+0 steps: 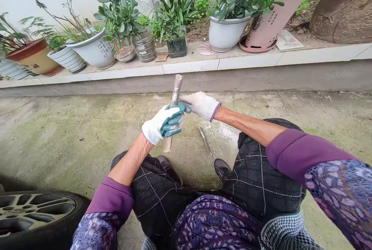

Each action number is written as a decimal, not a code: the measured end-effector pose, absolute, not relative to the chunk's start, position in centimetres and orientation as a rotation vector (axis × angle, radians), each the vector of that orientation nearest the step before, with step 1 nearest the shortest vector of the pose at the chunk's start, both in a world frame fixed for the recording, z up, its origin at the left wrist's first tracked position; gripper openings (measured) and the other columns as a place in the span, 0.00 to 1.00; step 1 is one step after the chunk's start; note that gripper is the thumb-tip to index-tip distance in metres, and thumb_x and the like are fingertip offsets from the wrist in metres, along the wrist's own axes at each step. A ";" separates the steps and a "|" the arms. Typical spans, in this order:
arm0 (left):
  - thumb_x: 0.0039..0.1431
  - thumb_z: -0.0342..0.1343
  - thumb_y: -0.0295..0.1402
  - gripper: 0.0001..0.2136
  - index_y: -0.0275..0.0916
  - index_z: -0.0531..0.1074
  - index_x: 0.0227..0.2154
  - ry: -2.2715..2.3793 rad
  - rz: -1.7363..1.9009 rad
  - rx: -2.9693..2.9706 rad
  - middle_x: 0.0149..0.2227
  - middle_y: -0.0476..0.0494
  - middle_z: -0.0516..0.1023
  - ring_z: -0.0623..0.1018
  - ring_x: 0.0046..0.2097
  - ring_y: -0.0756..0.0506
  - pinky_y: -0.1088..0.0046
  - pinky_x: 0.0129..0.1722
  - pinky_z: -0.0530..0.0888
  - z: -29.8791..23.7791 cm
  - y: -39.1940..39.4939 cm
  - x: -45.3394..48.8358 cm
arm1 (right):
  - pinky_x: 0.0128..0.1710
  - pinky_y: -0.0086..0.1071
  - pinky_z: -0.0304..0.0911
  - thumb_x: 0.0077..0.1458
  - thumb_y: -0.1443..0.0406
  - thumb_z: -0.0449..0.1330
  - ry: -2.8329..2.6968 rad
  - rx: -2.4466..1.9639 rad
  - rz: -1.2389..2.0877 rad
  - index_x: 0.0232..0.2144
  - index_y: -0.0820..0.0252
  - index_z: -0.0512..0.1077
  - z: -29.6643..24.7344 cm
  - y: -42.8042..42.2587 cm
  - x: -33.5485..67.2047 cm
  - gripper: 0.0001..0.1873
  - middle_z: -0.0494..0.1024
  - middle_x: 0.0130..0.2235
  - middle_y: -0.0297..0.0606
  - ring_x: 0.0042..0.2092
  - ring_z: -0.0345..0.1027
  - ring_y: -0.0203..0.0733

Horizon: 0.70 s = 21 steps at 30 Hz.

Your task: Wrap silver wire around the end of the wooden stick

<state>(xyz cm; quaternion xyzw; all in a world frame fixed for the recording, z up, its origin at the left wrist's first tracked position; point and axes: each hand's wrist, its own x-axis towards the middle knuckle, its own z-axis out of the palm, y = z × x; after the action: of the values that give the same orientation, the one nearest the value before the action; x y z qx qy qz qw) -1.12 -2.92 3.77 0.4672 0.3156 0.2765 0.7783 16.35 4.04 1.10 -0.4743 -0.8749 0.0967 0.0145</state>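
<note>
Concrete yard, stick point(175, 95) upright in left hand point(162, 124), right hand point(201, 105) touching it

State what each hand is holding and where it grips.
Left hand grips a stick around its middle. Right hand touches the stick just above; what it holds cannot be told.

Home courtyard, potted plants point(229, 14), concrete ground point(72, 134)

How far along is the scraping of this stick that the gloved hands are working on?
Done, apparently: the upper stretch of the stick looks pale and silvery, and whitish dust lies on the concrete. In hand: the left hand grips the stick upright while the right hand works at its side; any tool is hidden. Left: the lower end looks brown, and another stick lies untouched on the ground.
</note>
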 end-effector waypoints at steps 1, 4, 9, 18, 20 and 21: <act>0.59 0.61 0.40 0.13 0.36 0.70 0.39 0.755 0.626 1.032 0.15 0.63 0.55 0.47 0.12 0.58 0.82 0.08 0.54 3.8 -2.7 -1.6 | 0.35 0.33 0.56 0.67 0.63 0.50 -2.710 -1.470 0.291 0.51 0.57 0.74 1.1 3.8 16.8 0.17 0.82 0.43 0.44 0.41 0.75 0.46; 0.58 0.60 0.38 0.13 0.36 0.71 0.41 1.029 0.666 1.103 0.16 0.62 0.55 0.51 0.12 0.57 0.81 0.09 0.54 3.1 -2.0 -2.5 | 0.37 0.32 0.58 0.67 0.63 0.50 -2.672 -1.480 0.292 0.51 0.57 0.74 1.0 2.8 17.9 0.17 0.82 0.43 0.42 0.41 0.75 0.44; 0.62 0.54 0.40 0.13 0.37 0.74 0.43 1.514 0.561 1.467 0.18 0.58 0.60 0.57 0.15 0.55 0.79 0.13 0.59 0.2 0.0 -2.4 | 0.38 0.30 0.60 0.66 0.63 0.51 -2.757 -1.370 0.389 0.50 0.57 0.75 1.4 0.8 18.0 0.16 0.83 0.44 0.42 0.43 0.75 0.43; 0.60 0.54 0.23 0.09 0.33 0.79 0.38 1.669 -0.408 2.369 0.36 0.31 0.82 0.83 0.42 0.37 0.64 0.41 0.77 -4.6 -1.7 0.6 | 0.37 0.37 0.66 0.59 0.70 0.52 -3.280 -1.397 0.393 0.47 0.59 0.79 -1.2 0.0 15.6 0.19 0.83 0.44 0.50 0.44 0.79 0.54; 0.59 0.56 0.23 0.07 0.33 0.80 0.34 1.574 -0.452 2.399 0.34 0.32 0.83 0.83 0.41 0.36 0.60 0.41 0.78 -5.2 -2.7 1.1 | 0.37 0.40 0.68 0.56 0.67 0.55 -3.244 -1.457 0.468 0.41 0.59 0.81 -2.6 0.7 16.2 0.15 0.84 0.41 0.51 0.42 0.79 0.56; 0.60 0.55 0.24 0.08 0.33 0.80 0.36 1.489 -0.477 2.445 0.34 0.32 0.83 0.83 0.41 0.35 0.59 0.41 0.78 -5.3 -3.1 1.1 | 0.37 0.40 0.68 0.55 0.67 0.56 -3.159 -1.402 0.505 0.38 0.57 0.81 -3.2 1.1 16.6 0.14 0.84 0.39 0.49 0.41 0.79 0.55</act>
<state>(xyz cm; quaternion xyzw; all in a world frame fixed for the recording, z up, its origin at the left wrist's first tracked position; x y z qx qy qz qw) 1.13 -3.11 -5.32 0.8364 0.5095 -0.1630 0.1193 16.60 1.09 -3.20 -0.3951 -0.8906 0.1425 -0.1745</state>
